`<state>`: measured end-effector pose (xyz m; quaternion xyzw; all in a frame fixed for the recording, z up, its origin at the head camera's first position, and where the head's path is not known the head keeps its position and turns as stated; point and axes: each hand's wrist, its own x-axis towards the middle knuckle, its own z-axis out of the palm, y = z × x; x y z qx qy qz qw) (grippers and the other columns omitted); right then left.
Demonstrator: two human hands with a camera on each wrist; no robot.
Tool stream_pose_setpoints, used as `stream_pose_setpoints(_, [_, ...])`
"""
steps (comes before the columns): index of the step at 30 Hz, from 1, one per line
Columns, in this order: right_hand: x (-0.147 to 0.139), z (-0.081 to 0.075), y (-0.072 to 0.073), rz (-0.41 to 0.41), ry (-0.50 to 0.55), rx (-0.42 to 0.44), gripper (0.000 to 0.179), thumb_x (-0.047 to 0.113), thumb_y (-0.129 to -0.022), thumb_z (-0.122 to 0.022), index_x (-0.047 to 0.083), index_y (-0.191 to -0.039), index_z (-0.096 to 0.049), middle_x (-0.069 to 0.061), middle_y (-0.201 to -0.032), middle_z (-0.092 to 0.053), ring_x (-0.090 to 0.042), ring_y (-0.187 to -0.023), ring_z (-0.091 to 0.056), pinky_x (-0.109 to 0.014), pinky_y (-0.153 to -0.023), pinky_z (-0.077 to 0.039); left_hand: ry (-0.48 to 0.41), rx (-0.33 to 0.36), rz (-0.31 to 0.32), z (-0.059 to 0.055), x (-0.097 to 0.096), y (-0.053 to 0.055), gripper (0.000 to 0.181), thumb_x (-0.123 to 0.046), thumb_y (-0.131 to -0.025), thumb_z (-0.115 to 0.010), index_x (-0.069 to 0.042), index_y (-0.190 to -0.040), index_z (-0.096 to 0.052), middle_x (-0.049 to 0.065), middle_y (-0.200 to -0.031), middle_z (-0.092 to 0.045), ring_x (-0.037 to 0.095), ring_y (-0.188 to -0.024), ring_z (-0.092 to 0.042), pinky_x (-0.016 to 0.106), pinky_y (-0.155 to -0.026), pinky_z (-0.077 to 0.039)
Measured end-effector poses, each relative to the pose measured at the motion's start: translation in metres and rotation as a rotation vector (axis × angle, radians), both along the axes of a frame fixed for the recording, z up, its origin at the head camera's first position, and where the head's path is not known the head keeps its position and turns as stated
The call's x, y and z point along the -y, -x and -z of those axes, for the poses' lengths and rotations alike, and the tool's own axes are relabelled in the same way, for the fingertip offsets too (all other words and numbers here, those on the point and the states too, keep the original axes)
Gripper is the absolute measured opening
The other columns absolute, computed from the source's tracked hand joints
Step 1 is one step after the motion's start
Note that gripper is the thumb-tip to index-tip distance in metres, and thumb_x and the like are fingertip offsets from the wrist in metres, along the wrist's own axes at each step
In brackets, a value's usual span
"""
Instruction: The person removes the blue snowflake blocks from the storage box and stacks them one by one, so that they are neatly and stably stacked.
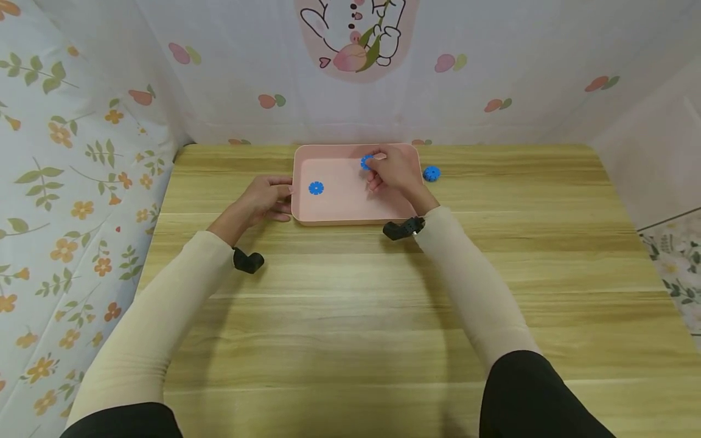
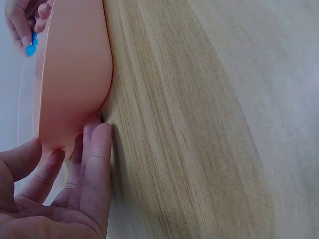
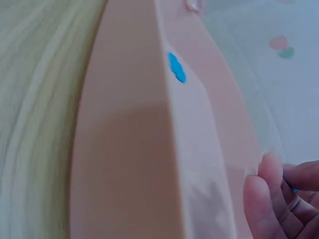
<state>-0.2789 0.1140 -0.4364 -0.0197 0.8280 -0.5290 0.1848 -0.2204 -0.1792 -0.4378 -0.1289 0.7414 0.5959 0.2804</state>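
Note:
A shallow pink tray (image 1: 339, 210) sits at the table's far edge. On its left inner floor lies a blue notched building disc (image 1: 316, 188), seen edge-on as a blue disc (image 3: 176, 67) in the right wrist view. My right hand (image 1: 393, 170) is over the tray's right part and pinches another blue building disc (image 1: 366, 162) between thumb and fingers. That held disc (image 2: 31, 45) shows in the left wrist view; my fingers mostly hide it in the right wrist view. At the tray's left end, my left hand (image 1: 264, 198) touches the outer wall, its fingers fairly straight.
Just right of the tray, more blue notched discs (image 1: 432, 174) lie on the wooden table (image 1: 328, 316), seemingly stacked or overlapping. A printed white cloth (image 1: 219, 73) hangs behind the table, and a floral cloth (image 1: 82, 243) hangs along the left side.

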Motion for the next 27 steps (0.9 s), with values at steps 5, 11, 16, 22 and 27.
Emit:
stream_pose_setpoints(5, [-0.022, -0.008, -0.002, 0.079, 0.077, -0.02, 0.028, 0.018, -0.1, -0.054, 0.004, -0.125, -0.054, -0.009, -0.067, -0.061, -0.015, -0.047, -0.061, -0.036, -0.057, -0.06, -0.006, -0.005, 0.003, 0.0, 0.0, 0.0, 0.044, -0.019, -0.104, -0.048, -0.013, -0.147, -0.044, 0.015, -0.111, -0.064, 0.016, -0.069, -0.069, 0.039, -0.071, -0.061])
stream_pose_setpoints(11, [-0.052, -0.014, -0.006, 0.201, 0.227, -0.048, 0.028, 0.015, -0.099, -0.055, 0.002, -0.124, -0.054, -0.005, -0.061, -0.06, -0.013, -0.042, -0.059, -0.03, -0.048, -0.057, -0.006, 0.001, -0.008, 0.0, 0.0, 0.0, 0.044, -0.019, -0.103, -0.049, -0.013, -0.146, -0.045, 0.015, -0.111, -0.064, 0.017, -0.068, -0.069, 0.038, -0.07, -0.061])
stream_pose_setpoints(16, [-0.076, -0.016, -0.008, 0.314, 0.334, -0.047, 0.026, 0.012, -0.099, -0.056, 0.001, -0.123, -0.054, -0.006, -0.059, -0.06, -0.013, -0.041, -0.057, -0.026, -0.043, -0.054, 0.003, -0.006, 0.0, 0.0, 0.0, 0.0, 0.044, -0.019, -0.104, -0.048, -0.014, -0.147, -0.044, 0.016, -0.113, -0.063, 0.016, -0.069, -0.069, 0.038, -0.071, -0.061])
stream_pose_setpoints(22, [-0.099, -0.01, -0.011, 0.379, 0.318, -0.029, 0.03, 0.014, -0.1, -0.055, 0.0, -0.126, -0.052, -0.004, -0.058, -0.06, -0.012, -0.042, -0.057, -0.025, -0.045, -0.054, 0.003, -0.007, 0.003, -0.001, 0.0, 0.0, 0.044, -0.02, -0.104, -0.047, -0.014, -0.147, -0.044, 0.017, -0.115, -0.062, 0.017, -0.07, -0.07, 0.038, -0.07, -0.061])
stream_pose_setpoints(27, [-0.11, -0.001, -0.016, 0.421, 0.24, 0.017, 0.036, 0.015, -0.101, -0.053, -0.002, -0.132, -0.051, -0.002, -0.059, -0.062, -0.011, -0.043, -0.058, -0.026, -0.048, -0.056, 0.005, -0.01, 0.009, -0.001, 0.0, -0.001, 0.045, -0.021, -0.104, -0.047, -0.013, -0.148, -0.043, 0.018, -0.116, -0.062, 0.017, -0.072, -0.07, 0.037, -0.071, -0.061])
